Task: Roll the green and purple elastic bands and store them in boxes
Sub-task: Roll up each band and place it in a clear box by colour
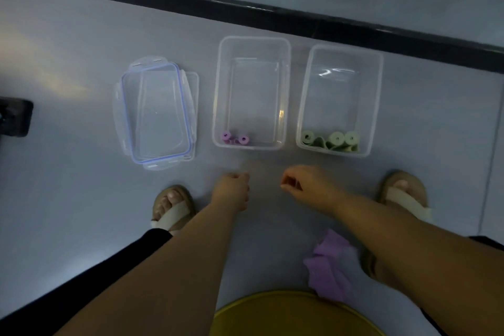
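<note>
Lids (pixel 156 112) are stacked off to the left. The middle box (pixel 253 39) holds two purple rolls (pixel 234 138) at its near end, and the right box (pixel 347 49) has the green rolls (pixel 336 139), one coming loose. The left hand (pixel 231 189) and right hand (pixel 305 185) hover low over the floor with fingers curled in. With the blur, I can't tell if either pinches anything. A loose purple band (pixel 331 264) lies crumpled under the right forearm. That's probably next: flatten it, roll tightly from one end with edges aligned, then set it beside the purple pair.
</note>
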{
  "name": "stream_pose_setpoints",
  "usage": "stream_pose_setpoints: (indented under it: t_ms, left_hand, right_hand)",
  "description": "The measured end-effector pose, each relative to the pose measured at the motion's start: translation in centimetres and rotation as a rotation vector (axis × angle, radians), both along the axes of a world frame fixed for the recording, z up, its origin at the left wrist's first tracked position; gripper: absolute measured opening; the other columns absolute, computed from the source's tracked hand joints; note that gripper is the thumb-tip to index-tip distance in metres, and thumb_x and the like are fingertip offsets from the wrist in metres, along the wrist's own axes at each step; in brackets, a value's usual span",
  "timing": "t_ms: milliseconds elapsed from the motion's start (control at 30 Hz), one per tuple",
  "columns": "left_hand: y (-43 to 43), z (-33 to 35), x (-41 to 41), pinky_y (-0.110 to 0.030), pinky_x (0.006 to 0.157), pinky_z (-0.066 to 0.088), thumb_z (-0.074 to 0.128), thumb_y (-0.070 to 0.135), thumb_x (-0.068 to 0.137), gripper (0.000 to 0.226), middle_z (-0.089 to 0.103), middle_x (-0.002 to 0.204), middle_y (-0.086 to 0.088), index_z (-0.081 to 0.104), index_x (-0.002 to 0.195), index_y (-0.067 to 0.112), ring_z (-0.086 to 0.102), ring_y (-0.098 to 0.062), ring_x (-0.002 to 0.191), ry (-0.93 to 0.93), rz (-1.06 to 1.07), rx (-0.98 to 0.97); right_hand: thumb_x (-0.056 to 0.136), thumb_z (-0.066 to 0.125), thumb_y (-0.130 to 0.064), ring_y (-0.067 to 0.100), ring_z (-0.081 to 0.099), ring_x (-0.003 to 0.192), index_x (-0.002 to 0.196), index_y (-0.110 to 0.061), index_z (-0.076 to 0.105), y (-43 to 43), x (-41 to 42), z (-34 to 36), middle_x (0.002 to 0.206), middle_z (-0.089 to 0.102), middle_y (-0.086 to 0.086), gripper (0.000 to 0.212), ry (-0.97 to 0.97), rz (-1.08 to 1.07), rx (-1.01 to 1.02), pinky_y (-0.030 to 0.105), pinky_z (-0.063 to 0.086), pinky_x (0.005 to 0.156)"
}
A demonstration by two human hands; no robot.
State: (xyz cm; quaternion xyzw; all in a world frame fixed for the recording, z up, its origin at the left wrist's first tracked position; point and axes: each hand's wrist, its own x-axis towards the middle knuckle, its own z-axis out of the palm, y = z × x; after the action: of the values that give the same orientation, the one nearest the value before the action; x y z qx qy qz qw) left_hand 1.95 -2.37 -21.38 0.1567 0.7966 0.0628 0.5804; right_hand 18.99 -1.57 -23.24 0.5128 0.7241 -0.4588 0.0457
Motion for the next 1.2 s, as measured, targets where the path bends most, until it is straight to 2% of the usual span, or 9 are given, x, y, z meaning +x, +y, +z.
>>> stream_pose_setpoints:
  t_ms: [167,267,467,567,700,867,1033,1100,1200]
  left_hand:
    - [-4.1,-0.5,5.4,-0.044,0.091,0.049,0.048,0.021,0.093,0.024,0.063,0.111,-0.025,0.059,0.076,0.008,0.062,-0.036,0.101,-0.044,-0.421,-0.071]
    - [-5.8,-0.4,8.5,-0.045,0.093,0.049,0.05,0.019,0.093,0.027,0.061,0.117,-0.025,0.062,0.105,-0.003,0.057,-0.039,0.111,-0.069,-0.489,-0.061]
    - [-7.7,-0.8,10.7,-0.033,0.084,0.049,0.05,0.018,0.093,0.027,0.063,0.116,-0.02,0.061,0.112,0.002,0.06,-0.032,0.108,-0.047,-0.59,-0.075]
    - [-7.5,-0.8,10.3,-0.024,0.085,0.043,0.053,0.021,0.093,0.034,0.059,0.125,-0.013,0.054,0.124,0.006,0.056,-0.027,0.114,-0.007,-0.669,-0.065]
    - [-5.6,0.8,9.7,-0.024,0.093,0.039,0.061,0.02,0.087,0.055,0.046,0.138,-0.012,0.04,0.138,0.015,0.048,-0.024,0.122,-0.043,-0.685,0.033]
    - [-2.3,5.1,8.5,-0.002,0.055,0.039,0.065,0.017,0.085,0.025,0.061,0.096,-0.001,0.058,0.11,0.019,0.056,-0.011,0.083,-0.147,-0.556,0.281]
    - [0.2,11.2,6.5,-0.031,0.077,0.056,0.066,0.033,0.085,0.026,0.068,0.096,-0.009,0.063,0.103,0.015,0.065,-0.021,0.083,-0.183,-0.57,0.333]
    - [1.1,14.7,5.7,-0.03,0.068,0.057,0.064,0.03,0.086,0.023,0.068,0.09,-0.011,0.064,0.096,0.01,0.065,-0.02,0.073,-0.23,-0.525,0.403]
    - [2.2,20.6,4.3,-0.026,0.068,0.056,0.061,0.032,0.088,0.021,0.071,0.087,-0.008,0.068,0.095,0.013,0.068,-0.018,0.074,-0.216,-0.528,0.538]
  right_hand:
    - [0.091,0.054,-0.029,0.024,0.049,0.115,0.124,-0.014,0.05,-8.3,7.6,-2.6,0.13,0.047,0.008,0.037,-0.391,0.009,-0.3,0.031,0.041,0.093]
    - [0.089,0.056,-0.031,0.028,0.048,0.116,0.129,-0.011,0.042,-10.6,9.4,-3.4,0.133,0.041,0.01,0.046,-0.449,-0.086,-0.371,0.034,0.043,0.09]
    - [0.091,0.049,-0.017,0.027,0.053,0.114,0.117,-0.013,0.053,-12.5,7.3,-5.5,0.126,0.052,0.01,0.027,-0.448,-0.14,-0.369,0.034,0.044,0.091]
    - [0.09,0.056,-0.017,0.026,0.056,0.108,0.109,-0.013,0.063,-11.1,6.5,-5.9,0.117,0.061,0.01,0.021,-0.323,-0.161,-0.454,0.031,0.045,0.086]
    - [0.092,0.056,-0.024,0.014,0.055,0.077,0.086,-0.02,0.06,-5.8,6.1,-2.8,0.089,0.06,0.006,0.009,0.008,-0.285,-0.581,0.023,0.043,0.066]
    - [0.092,0.057,-0.025,0.004,0.051,0.063,0.097,-0.011,0.063,0.0,5.0,4.3,0.079,0.059,0.002,0.016,0.264,-0.46,-0.497,0.013,0.044,0.054]
    - [0.091,0.056,-0.035,0.016,0.059,0.075,0.088,-0.017,0.062,2.5,4.8,12.0,0.082,0.062,0.003,0.019,0.272,-0.441,-0.394,0.027,0.051,0.067]
    - [0.09,0.057,-0.034,0.021,0.063,0.079,0.091,-0.014,0.062,3.0,4.8,15.4,0.088,0.064,0.009,0.021,0.369,-0.511,-0.424,0.033,0.055,0.072]
    - [0.093,0.052,-0.035,0.018,0.065,0.078,0.098,-0.009,0.062,3.7,4.4,21.1,0.089,0.066,0.008,0.028,0.499,-0.583,-0.391,0.025,0.056,0.067]
